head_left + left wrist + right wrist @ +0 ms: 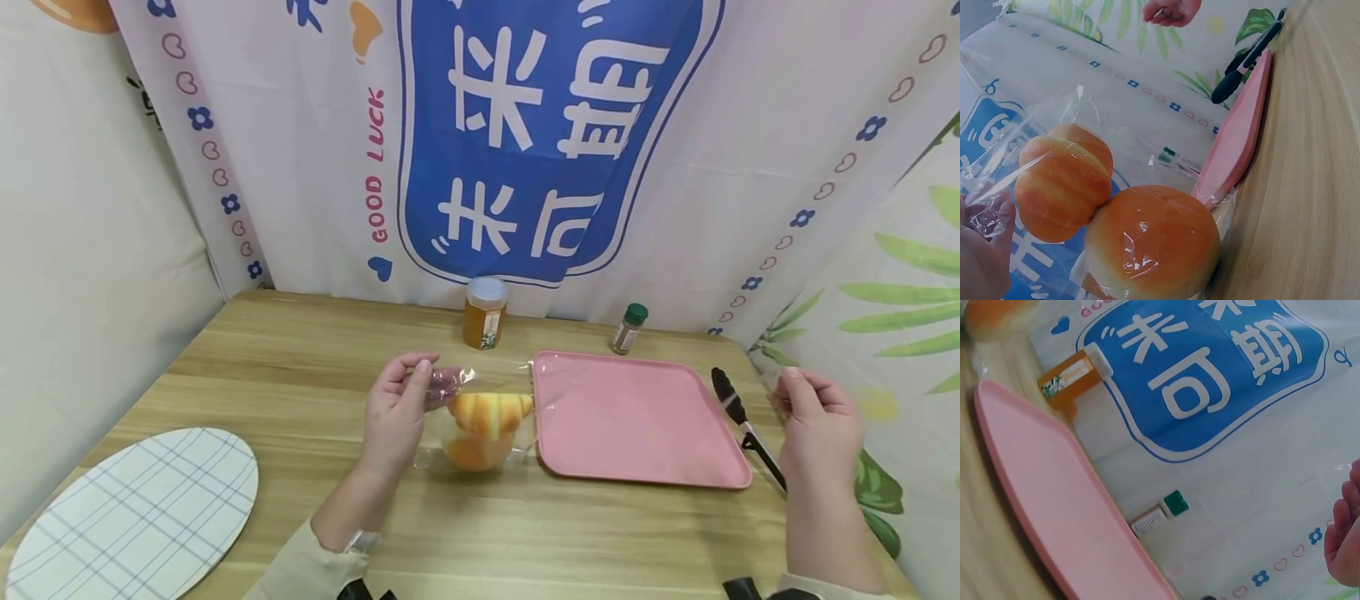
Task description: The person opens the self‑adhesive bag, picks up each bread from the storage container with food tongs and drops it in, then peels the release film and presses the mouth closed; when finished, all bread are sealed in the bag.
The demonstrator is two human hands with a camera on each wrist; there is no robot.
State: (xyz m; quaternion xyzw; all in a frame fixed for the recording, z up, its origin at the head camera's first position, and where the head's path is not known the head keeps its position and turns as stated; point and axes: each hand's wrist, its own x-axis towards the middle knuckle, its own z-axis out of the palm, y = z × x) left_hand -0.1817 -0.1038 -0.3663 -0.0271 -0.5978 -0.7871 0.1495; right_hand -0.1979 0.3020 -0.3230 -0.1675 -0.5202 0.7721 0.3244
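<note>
My left hand [393, 417] pinches the gathered mouth of a clear plastic bag [442, 382] above the wooden table. Inside are a ridged, croissant-shaped bread roll [491, 410] and, below it, a round bun [480, 451]. The left wrist view shows the ridged roll [1066, 181] and glossy bun [1152, 240] close up, touching each other through the film. Off to the right, my right hand [821, 421] is raised apart from the bag, thumb against curled fingers. A small, thin pale strip [1159, 12] shows at its fingertips; its kind is too small to tell.
A pink tray [637, 417] lies right of the bag, with black-headed tongs [742, 421] beside it. Behind stand an amber jar [485, 315] and a green-capped shaker bottle [629, 329]. At left lies an oval checked mat [142, 508]. A printed cloth backs the table.
</note>
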